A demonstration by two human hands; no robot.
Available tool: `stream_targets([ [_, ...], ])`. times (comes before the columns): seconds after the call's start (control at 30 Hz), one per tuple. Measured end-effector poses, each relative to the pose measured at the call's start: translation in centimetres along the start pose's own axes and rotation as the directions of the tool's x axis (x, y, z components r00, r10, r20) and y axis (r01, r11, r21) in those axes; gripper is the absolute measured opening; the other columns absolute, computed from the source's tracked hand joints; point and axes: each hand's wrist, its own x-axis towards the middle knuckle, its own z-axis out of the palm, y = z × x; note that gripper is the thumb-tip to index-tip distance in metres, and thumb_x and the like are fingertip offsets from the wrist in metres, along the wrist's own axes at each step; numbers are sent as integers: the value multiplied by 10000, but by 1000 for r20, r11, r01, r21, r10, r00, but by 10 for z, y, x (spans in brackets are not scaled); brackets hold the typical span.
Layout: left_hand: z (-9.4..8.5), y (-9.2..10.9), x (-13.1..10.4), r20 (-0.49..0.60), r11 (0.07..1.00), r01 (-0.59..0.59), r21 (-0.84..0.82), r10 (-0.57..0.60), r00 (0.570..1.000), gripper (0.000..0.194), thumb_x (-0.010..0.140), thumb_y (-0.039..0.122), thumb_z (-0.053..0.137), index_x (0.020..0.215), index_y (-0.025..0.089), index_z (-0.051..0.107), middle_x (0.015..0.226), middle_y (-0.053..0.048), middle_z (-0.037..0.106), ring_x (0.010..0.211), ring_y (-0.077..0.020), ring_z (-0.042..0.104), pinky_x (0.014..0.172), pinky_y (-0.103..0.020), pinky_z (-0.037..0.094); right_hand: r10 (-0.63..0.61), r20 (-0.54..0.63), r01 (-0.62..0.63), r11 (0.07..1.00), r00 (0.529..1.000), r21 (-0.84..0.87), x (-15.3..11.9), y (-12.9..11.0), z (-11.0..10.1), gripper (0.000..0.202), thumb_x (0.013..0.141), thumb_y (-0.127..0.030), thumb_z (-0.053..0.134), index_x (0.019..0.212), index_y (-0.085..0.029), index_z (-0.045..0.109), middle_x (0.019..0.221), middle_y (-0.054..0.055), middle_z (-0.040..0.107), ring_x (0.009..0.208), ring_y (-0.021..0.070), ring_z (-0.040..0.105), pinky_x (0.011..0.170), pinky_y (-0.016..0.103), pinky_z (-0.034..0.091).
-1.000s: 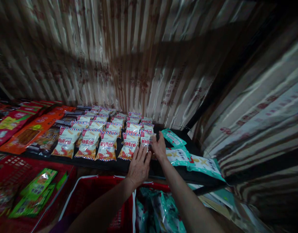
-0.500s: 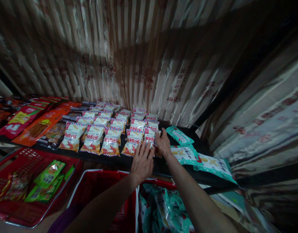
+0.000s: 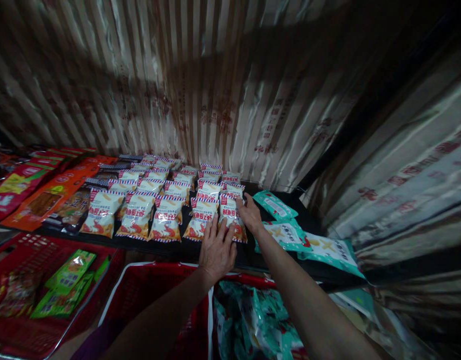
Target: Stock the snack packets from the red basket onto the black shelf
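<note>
Rows of small white-and-orange snack bags (image 3: pixel 167 218) stand on a black shelf. My left hand (image 3: pixel 217 250) has its fingers spread, with the fingertips at the lower edges of the two front bags on the right. Beside it, my right hand (image 3: pixel 249 214) touches the right edge of the rightmost front bag (image 3: pixel 230 212), its thumb and forefinger near the upper corner. Whether those fingers pinch the bag is hard to make out. Teal snack bags (image 3: pixel 285 235) lie flat on the shelf just right of my right hand.
Orange and pink packets (image 3: pixel 65 185) cover the shelf's left part. Below stand a red basket (image 3: pixel 148 285) with a white rim, another holding green packets (image 3: pixel 71 272), and teal bags (image 3: pixel 253 315) in a container. Striped curtain (image 3: pixel 215 75) hangs behind.
The view has shifted slightly, moving the shelf goods a little left in the picture. The front right bag shows more fully, with my left fingers lower on it. My right hand stays at its side.
</note>
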Motion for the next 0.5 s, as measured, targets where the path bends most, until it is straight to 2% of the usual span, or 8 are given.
stream_targets([
  [0.17, 1, 0, 0, -2, 1000, 1, -4, -1, 1000, 506, 864, 301, 468, 1351, 169, 426, 1432, -107, 412, 1407, -321, 173, 1128, -543, 247, -17, 6, 17, 1000, 1000, -4, 2, 1, 2, 517, 878, -454, 370, 1296, -175, 492, 1230, 113, 589, 1144, 246, 529, 1005, 364, 355],
  [0.3, 1, 0, 0, -6, 1000, -2, -7, 2, 1000, 524, 862, 305, 472, 1363, 167, 406, 1438, -113, 404, 1404, -309, 196, 1128, -537, 252, -1, -8, 1, 1000, 1000, 18, 5, 4, 4, 525, 867, -461, 373, 1294, -180, 492, 1224, 115, 589, 1128, 254, 533, 999, 379, 357],
  [0.5, 3, 0, 0, -5, 999, 32, -9, -32, 999, 546, 866, 314, 464, 1384, 165, 376, 1477, -113, 344, 1411, -315, 162, 1133, -535, 236, -5, 15, 4, 997, 1000, 79, 10, 13, 8, 507, 854, -456, 399, 1316, -263, 472, 1189, 50, 630, 1045, 233, 590, 942, 374, 412],
])
